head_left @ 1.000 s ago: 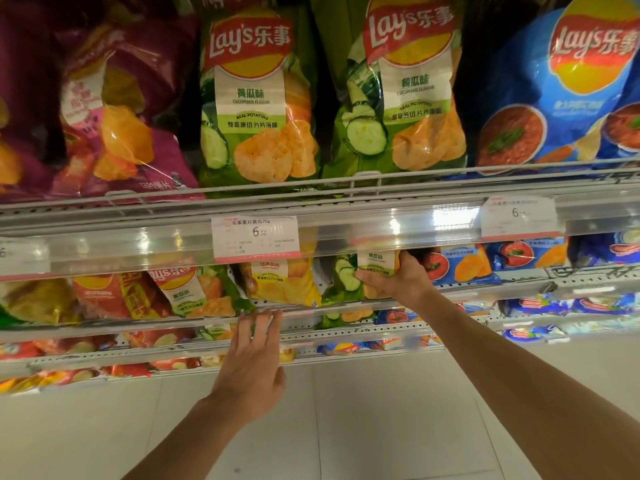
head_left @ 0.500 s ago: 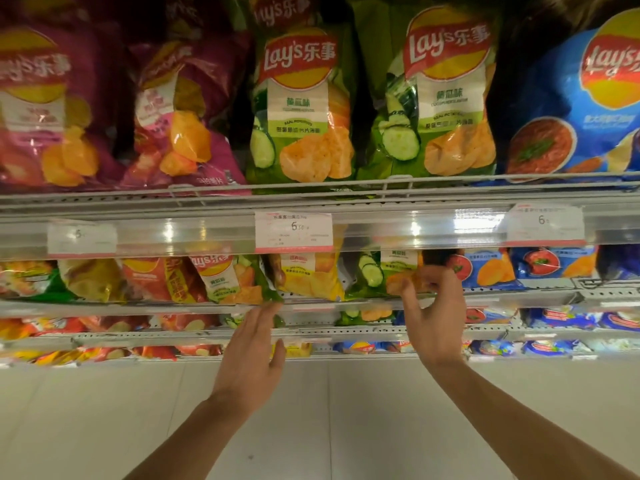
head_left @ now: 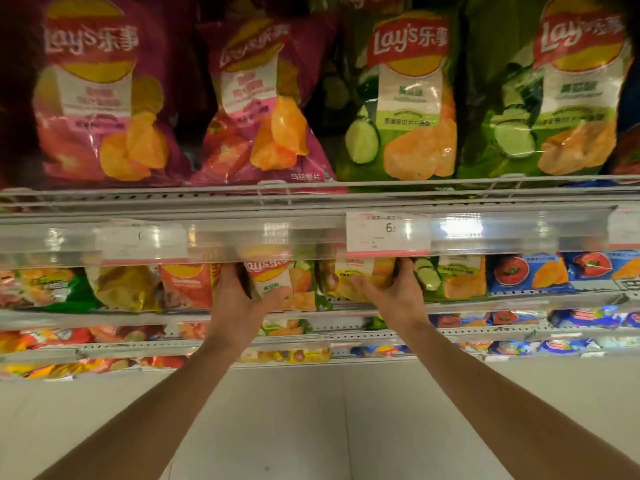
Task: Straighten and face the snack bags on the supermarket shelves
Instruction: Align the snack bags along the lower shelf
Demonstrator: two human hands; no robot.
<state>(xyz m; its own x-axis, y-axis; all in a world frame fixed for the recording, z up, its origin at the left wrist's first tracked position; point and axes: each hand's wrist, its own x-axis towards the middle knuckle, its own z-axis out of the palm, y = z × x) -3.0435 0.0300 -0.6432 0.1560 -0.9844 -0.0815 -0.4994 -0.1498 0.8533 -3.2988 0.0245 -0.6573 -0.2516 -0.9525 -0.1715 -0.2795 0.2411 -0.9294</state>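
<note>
Both hands are up at the second shelf, just under the clear price rail.

Left hand: fingers curled round the left edge of a small green cucumber bag, thumb across its lower front. The bag stands roughly upright with its logo facing out, tucked under the rail, with a red-orange bag on its left.

Right hand: grips a small yellow bag that sits just right of the green one. The thumb lies on the front and the fingers reach up the right edge, their tips hidden behind the rail. The bag's top is hidden by the price tag marked "6".

Right of that hand, same shelf: another small cucumber bag, then blue tomato bags.

Top shelf: two large magenta bags, the second one crumpled and tilted, and two large green cucumber bags, all behind a wire front rail.

Lower shelves hold more small bags; motion blur makes them unreadable. Pale floor below, with both forearms reaching up from the bottom corners.
</note>
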